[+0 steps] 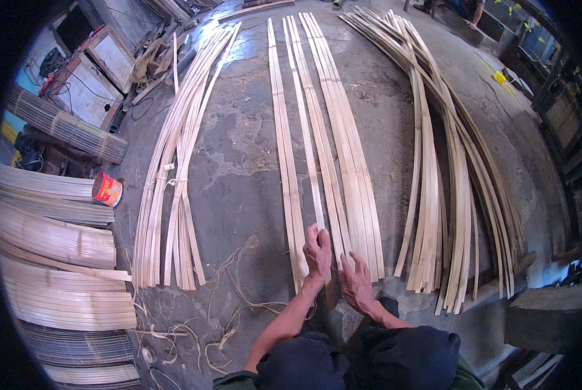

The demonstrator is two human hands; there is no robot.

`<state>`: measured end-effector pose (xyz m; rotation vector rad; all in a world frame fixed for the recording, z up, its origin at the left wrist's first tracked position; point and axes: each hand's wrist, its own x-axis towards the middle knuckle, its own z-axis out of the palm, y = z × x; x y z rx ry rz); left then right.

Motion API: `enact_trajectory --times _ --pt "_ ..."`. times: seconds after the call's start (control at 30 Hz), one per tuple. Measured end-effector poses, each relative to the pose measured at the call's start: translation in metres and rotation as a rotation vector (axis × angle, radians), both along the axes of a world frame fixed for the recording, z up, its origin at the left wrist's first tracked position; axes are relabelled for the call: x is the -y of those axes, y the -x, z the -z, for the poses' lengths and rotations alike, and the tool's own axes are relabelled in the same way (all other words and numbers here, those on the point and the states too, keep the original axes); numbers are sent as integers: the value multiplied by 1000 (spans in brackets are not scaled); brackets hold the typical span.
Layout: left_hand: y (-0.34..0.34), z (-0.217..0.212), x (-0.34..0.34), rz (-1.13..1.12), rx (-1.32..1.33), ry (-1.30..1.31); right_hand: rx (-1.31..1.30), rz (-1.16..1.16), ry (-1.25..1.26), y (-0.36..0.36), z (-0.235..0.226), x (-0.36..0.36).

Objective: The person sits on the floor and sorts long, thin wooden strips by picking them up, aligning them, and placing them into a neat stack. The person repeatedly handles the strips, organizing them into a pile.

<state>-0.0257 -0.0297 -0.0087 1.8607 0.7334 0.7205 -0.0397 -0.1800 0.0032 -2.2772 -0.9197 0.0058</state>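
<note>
Strips (344, 130) lie on the floor (239, 188) toward 12 o'clock; left hand (317, 255) pinches one, right hand (357, 281) has loosely spread, empty fingers. Uneven sideways nudging could cross strips or skew their ends.

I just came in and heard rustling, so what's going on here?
A person is bending over long pale strips laid side by side on the floor. Their left hand is on a narrow strip; whether it grips is hard to tell. Their right hand is open near the strips' close ends. A tied bundle lies to the left, and a crisscrossed pile to the right.
</note>
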Motion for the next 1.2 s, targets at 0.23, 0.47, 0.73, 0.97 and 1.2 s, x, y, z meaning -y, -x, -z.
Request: enact_trajectory --times 0.23,0.47,0.73,0.97,1.2 --pt "-22 -20 38 93 188 -8 -571 110 -409 1 8 -3" --pt "-17 31 19 286 -151 -409 -661 273 -146 -18 18 14" --pt "-8 31 12 658 -495 -729 -680 273 -181 -30 8 18" --pt "2 35 7 581 -463 -724 -539 199 -249 -30 40 19" --pt "18 38 -2 535 -487 -695 -624 185 -32 -19 45 0"
